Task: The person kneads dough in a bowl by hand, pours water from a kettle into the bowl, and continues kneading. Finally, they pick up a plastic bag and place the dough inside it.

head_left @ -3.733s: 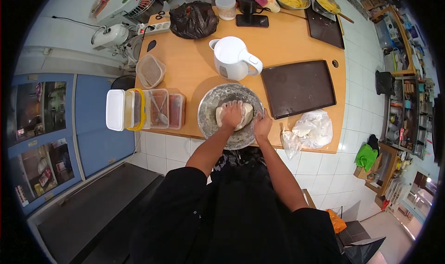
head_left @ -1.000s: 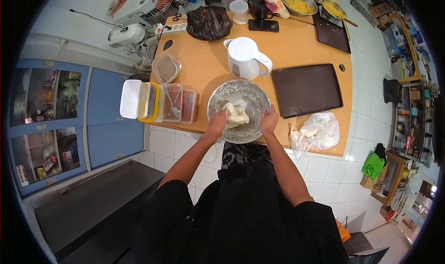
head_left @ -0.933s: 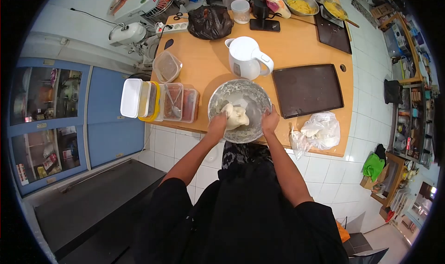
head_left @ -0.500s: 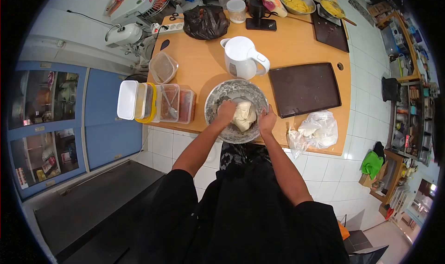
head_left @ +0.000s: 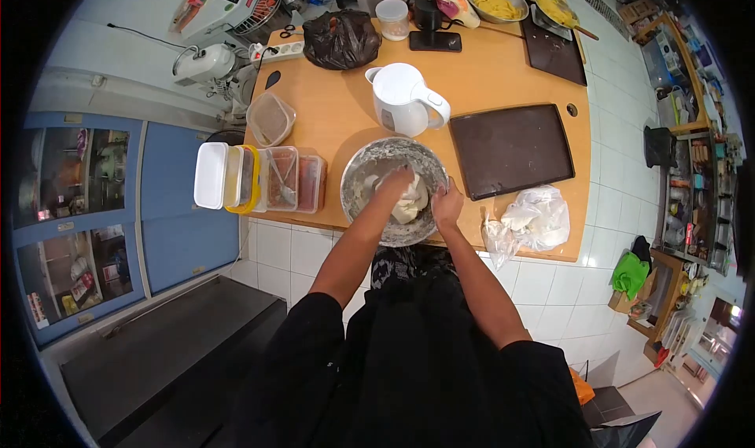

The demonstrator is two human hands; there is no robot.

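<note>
A metal mixing bowl (head_left: 355, 211), smeared with flour and dough, stands at the table's front edge. Inside it sits a lump of pale dough (head_left: 410, 207), right of the bowl's centre. My left hand (head_left: 399, 183) reaches into the bowl and is closed on the upper part of the dough; its fingertips are mostly hidden. On the bowl's right side, my right hand (head_left: 447, 203) grips the rim.
Just behind the bowl stands a white electric kettle (head_left: 403, 102). A dark baking tray (head_left: 513, 151) lies to the right, with a plastic bag (head_left: 539, 217) in front of it. Stacked plastic containers (head_left: 281, 179) are at the left. A black bag (head_left: 341, 39) sits farther back.
My left hand has moved right and away from me, from the bowl's left part onto the dough. My right hand stays on the rim. The whole view has shifted slightly.
</note>
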